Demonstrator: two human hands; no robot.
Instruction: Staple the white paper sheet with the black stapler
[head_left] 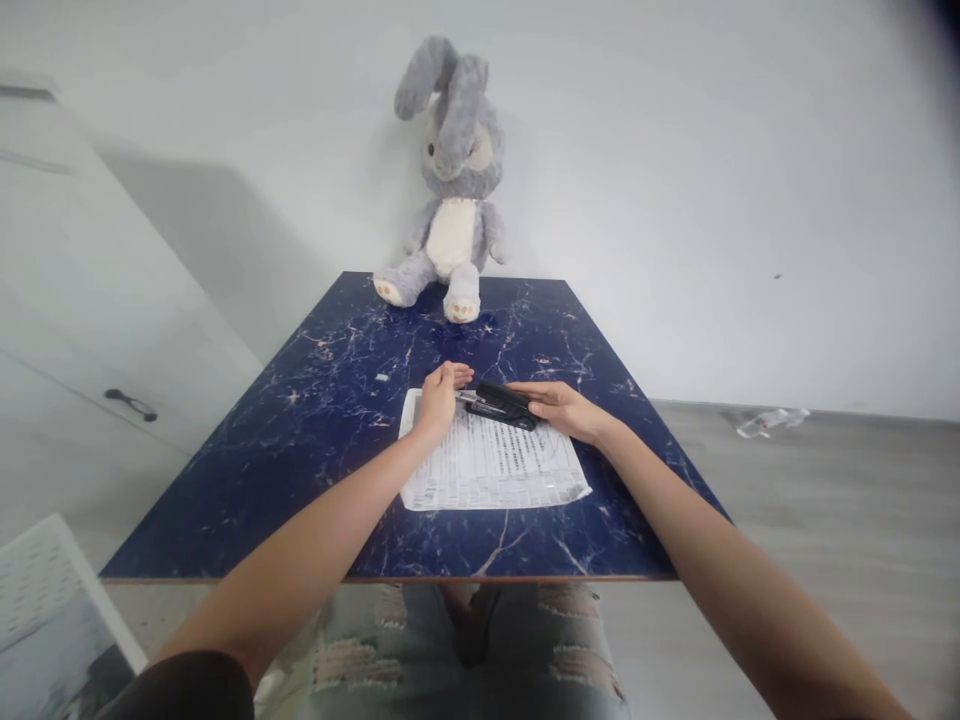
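Observation:
A black stapler (pixel 504 405) lies over the upper part of a printed white sheet or packet (pixel 499 465), tilted down toward the right. My right hand (pixel 559 408) grips its right end, fingers along the top and thumb at the near side. A thin silver part (pixel 480 402) shows at the stapler's left end, reaching toward my left hand (pixel 442 395). The left hand is edge-on above the packet's upper left corner, its fingers loosely bent and close together beside that silver part. Whatever lies between those fingers is hidden.
A grey plush rabbit (pixel 454 235) sits at the far end of the dark blue marbled table (pixel 315 450), against the wall. Left of the packet is a small white piece (pixel 382 377). Clear crumpled plastic (pixel 772 422) lies on the floor at right. A white cabinet (pixel 90 330) stands at left.

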